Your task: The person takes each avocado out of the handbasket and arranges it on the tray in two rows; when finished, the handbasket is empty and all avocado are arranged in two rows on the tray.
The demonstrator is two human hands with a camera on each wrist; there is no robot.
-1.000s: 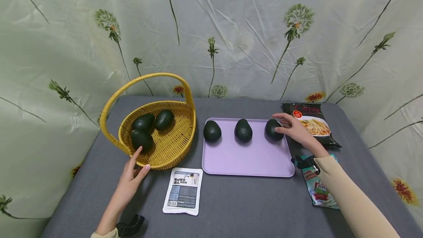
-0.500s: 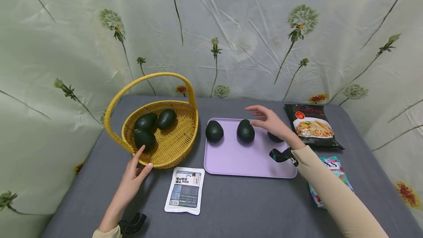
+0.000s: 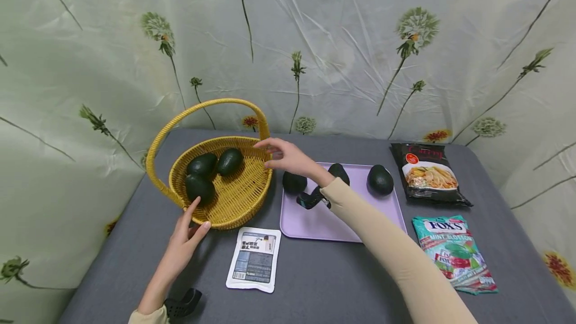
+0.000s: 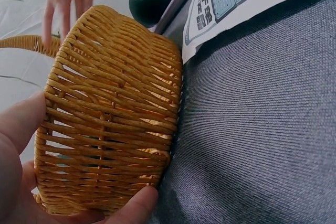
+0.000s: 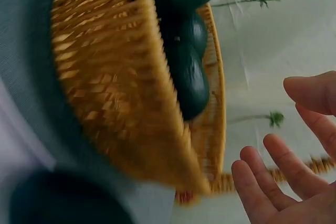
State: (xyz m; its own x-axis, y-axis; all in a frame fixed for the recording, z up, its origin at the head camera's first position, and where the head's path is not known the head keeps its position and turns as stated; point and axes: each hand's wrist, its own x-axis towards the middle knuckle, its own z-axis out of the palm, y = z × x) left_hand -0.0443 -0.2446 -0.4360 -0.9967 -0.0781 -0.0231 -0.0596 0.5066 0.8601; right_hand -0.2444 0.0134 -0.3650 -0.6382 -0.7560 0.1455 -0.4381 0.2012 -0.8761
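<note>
Basket on grey table | three avocados inside, left of right hand | right fingers parted, holding nothing, near right rim | left hand grips near wall, thumb outside.

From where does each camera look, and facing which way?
On the head, facing forward and down: basket, tray, left hand, right hand, sleeves.
On the left wrist, facing the basket's outside: left fingers near, right hand beyond.
On the right wrist, facing the basket and avocados: right fingers.
Head and left wrist share the white packet.
</note>
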